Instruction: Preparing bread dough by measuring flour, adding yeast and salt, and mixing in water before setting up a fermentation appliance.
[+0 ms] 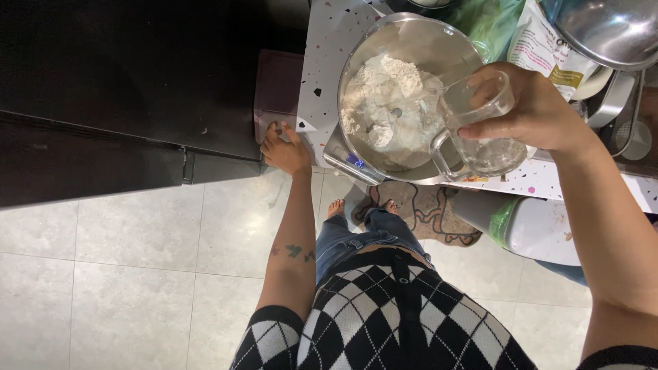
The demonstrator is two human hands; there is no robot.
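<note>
Tilting over flour: a clear jug (478,130) is gripped by the right hand (531,109) at the bowl (404,41) rim.
The left hand (284,149) is rested, fingers spread, on the counter (325,68) edge.

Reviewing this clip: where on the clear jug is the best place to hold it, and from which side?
By the looped handle on the clear jug, coming from the bowl side where the loop sticks out. The right hand instead wraps the body from the rim side, leaving the handle free.

Clear glass jug (480,127) tilted over flour-filled bowl (404,41)
</note>
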